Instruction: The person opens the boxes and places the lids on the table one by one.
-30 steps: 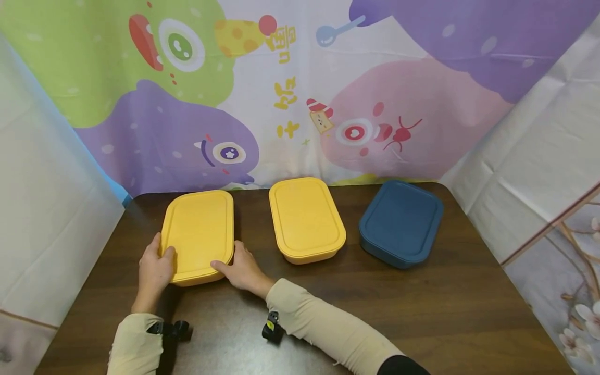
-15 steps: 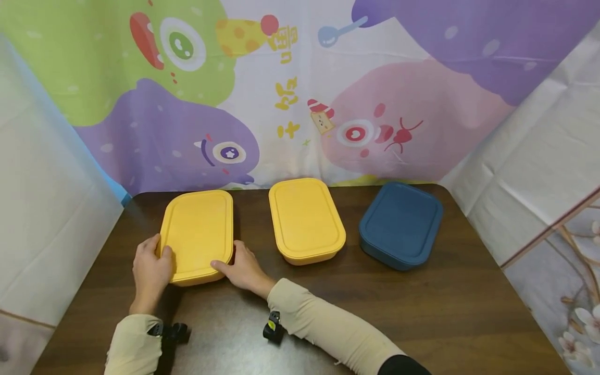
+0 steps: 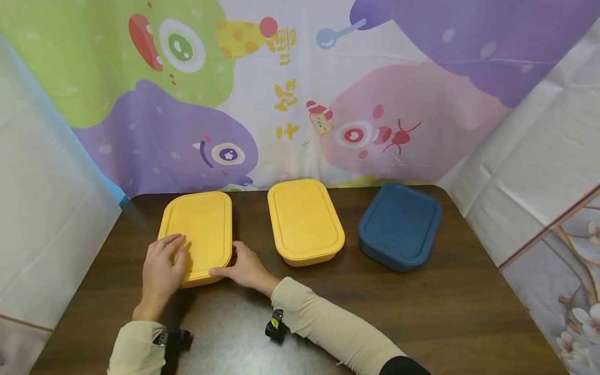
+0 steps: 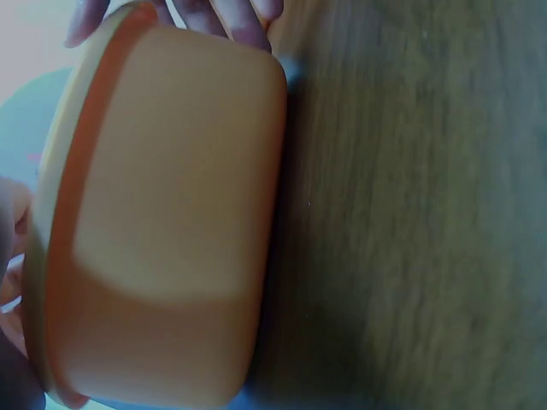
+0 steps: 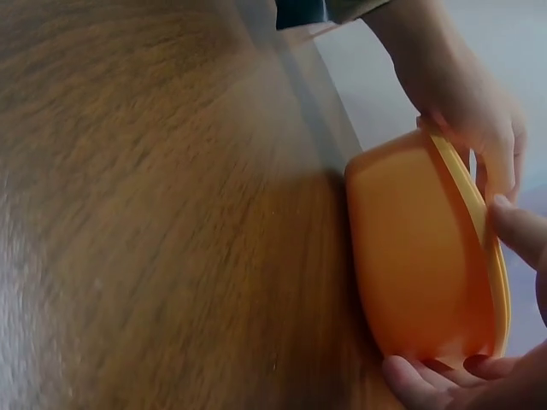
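Observation:
A yellow lidded food container rests on the table at the left in the head view. My left hand lies over the left near part of its lid, fingers loosely bent. On the opposite side, my right hand holds the near right corner, thumb on the lid's rim and fingers against the side wall. The left wrist view shows the container's smooth orange-looking end wall below the lid. In the right wrist view, the right thumb reaches the rim, with fingertips along the wall.
A second yellow container stands in the middle, lid on. To its right is a dark blue lidded container. Behind the brown wooden table hangs a cartoon-printed curtain, with white cloth on both sides.
My left hand has left the container's left side and moved right, up over the lid. The right hand stays at its corner. The three containers keep their places.

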The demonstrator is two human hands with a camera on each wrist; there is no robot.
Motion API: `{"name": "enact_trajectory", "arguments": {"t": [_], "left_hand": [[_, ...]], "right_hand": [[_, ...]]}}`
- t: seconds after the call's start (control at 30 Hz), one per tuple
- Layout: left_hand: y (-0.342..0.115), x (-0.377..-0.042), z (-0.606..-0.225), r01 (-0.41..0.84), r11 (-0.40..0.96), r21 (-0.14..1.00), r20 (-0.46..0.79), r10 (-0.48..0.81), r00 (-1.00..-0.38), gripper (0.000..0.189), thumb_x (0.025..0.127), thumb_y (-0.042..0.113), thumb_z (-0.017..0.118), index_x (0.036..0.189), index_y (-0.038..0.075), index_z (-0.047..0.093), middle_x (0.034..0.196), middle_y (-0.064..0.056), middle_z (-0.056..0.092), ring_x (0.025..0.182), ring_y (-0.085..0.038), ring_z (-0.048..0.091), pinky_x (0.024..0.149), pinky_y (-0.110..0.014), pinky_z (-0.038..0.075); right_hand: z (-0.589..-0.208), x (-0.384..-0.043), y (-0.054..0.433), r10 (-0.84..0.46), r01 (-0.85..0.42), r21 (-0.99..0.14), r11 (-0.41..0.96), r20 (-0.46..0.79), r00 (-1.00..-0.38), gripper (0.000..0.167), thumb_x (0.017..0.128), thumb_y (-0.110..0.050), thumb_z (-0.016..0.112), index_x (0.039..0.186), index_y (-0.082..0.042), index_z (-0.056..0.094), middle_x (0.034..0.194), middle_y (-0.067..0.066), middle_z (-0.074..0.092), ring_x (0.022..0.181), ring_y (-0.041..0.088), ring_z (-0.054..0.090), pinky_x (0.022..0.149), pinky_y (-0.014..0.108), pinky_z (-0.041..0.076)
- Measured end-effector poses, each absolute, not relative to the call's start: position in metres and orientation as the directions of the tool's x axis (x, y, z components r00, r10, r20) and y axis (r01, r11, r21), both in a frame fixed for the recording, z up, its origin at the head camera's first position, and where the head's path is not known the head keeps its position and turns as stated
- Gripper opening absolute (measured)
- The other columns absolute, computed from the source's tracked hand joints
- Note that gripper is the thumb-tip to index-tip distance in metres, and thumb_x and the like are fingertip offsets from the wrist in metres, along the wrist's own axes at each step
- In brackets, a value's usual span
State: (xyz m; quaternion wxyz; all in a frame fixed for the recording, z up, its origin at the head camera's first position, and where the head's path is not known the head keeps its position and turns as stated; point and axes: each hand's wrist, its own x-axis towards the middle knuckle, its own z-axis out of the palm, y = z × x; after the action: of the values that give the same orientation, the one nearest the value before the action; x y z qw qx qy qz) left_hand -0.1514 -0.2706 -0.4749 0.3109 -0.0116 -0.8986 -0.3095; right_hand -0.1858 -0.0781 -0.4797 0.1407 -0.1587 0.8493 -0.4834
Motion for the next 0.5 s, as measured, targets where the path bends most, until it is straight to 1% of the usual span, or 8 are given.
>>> {"name": "enact_trajectory", "arguments": {"t": [0.07, 0.13, 0.23, 0.4, 0.5], "left_hand": [[-0.268, -0.15, -0.475, 0.233, 0.809, 0.539, 0.56, -0.138, -0.817, 0.023, 0.087, 0.0, 0.062, 0.107, -0.007, 0.069, 0.112, -0.023, 0.065, 0.108, -0.04, 0.052, 0.095, -0.054, 0.039], [-0.267, -0.148, -0.476, 0.251, 0.811, 0.529, 0.552, -0.104, -0.827, 0.023, 0.087, 0.001, 0.063, 0.107, -0.005, 0.069, 0.112, -0.022, 0.066, 0.107, -0.039, 0.052, 0.093, -0.053, 0.039], [-0.265, -0.145, -0.477, 0.293, 0.811, 0.507, 0.556, -0.048, -0.83, 0.022, 0.086, 0.0, 0.064, 0.107, -0.004, 0.07, 0.109, -0.021, 0.067, 0.105, -0.037, 0.053, 0.091, -0.049, 0.04], [-0.261, -0.137, -0.478, 0.372, 0.796, 0.478, 0.59, 0.023, -0.807, 0.021, 0.081, -0.003, 0.069, 0.102, -0.001, 0.072, 0.1, -0.018, 0.07, 0.098, -0.033, 0.056, 0.087, -0.038, 0.039], [-0.258, -0.132, -0.478, 0.385, 0.796, 0.467, 0.583, 0.05, -0.811, 0.022, 0.079, -0.002, 0.072, 0.101, 0.001, 0.072, 0.098, -0.015, 0.07, 0.096, -0.03, 0.056, 0.085, -0.035, 0.039]], "right_hand": [[-0.48, -0.187, -0.077, -0.424, -0.145, -0.869, 0.473, -0.081, -0.902, 0.073, 0.076, -0.036, 0.083, 0.131, -0.004, 0.05, 0.112, 0.006, 0.062, 0.094, 0.009, 0.058, 0.076, 0.018, 0.048], [-0.48, -0.187, -0.075, -0.443, -0.154, -0.872, 0.466, -0.079, -0.893, 0.074, 0.074, -0.034, 0.085, 0.132, -0.004, 0.05, 0.109, 0.006, 0.062, 0.091, 0.01, 0.059, 0.074, 0.017, 0.047], [-0.48, -0.187, -0.073, -0.457, -0.154, -0.871, 0.466, -0.088, -0.885, 0.078, 0.072, -0.03, 0.087, 0.134, -0.004, 0.048, 0.111, 0.006, 0.062, 0.095, 0.013, 0.061, 0.076, 0.017, 0.048], [-0.48, -0.188, -0.071, -0.459, -0.142, -0.863, 0.485, -0.113, -0.881, 0.083, 0.071, -0.026, 0.088, 0.139, -0.004, 0.045, 0.118, 0.007, 0.062, 0.104, 0.017, 0.062, 0.083, 0.02, 0.049], [-0.481, -0.189, -0.07, -0.458, -0.146, -0.863, 0.484, -0.108, -0.883, 0.081, 0.071, -0.023, 0.088, 0.138, -0.005, 0.046, 0.119, 0.007, 0.062, 0.105, 0.018, 0.061, 0.084, 0.021, 0.049]]}}
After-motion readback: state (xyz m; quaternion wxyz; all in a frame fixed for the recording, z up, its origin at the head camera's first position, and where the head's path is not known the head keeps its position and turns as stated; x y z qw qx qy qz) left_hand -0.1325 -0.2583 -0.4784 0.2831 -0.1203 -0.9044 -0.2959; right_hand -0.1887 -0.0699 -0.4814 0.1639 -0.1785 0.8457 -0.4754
